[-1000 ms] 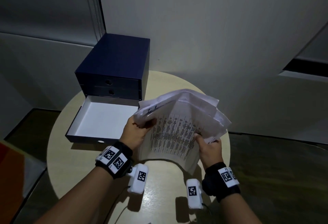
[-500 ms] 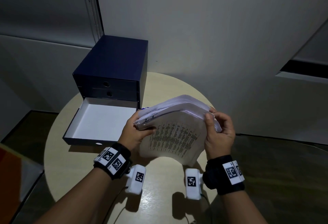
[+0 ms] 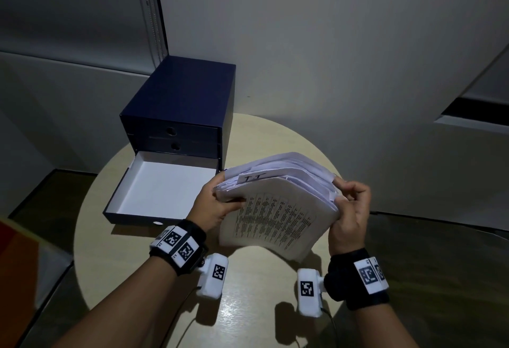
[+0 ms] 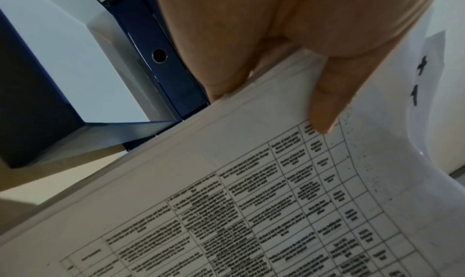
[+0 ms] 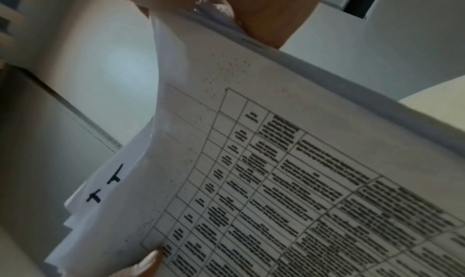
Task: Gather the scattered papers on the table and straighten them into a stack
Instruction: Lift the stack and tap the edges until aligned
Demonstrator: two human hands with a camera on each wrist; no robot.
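Papers (image 3: 278,204): gathered into one bundle, raised above round table (image 3: 248,301), edges uneven. Pinched at left edge by left hand (image 3: 212,207), clasped at right edge by right hand (image 3: 349,210). Gathering apparently done; squaring and setting down outstanding, beside open drawer (image 3: 165,185) of navy drawer box (image 3: 187,94).

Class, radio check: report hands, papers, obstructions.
Left hand and right hand grip papers above table. Edges uneven. Open drawer alongside, nothing blocking.

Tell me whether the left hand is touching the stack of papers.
Touching. The left wrist view shows the left hand with its thumb pressed on the printed top sheet of the papers, fingers behind the edge.
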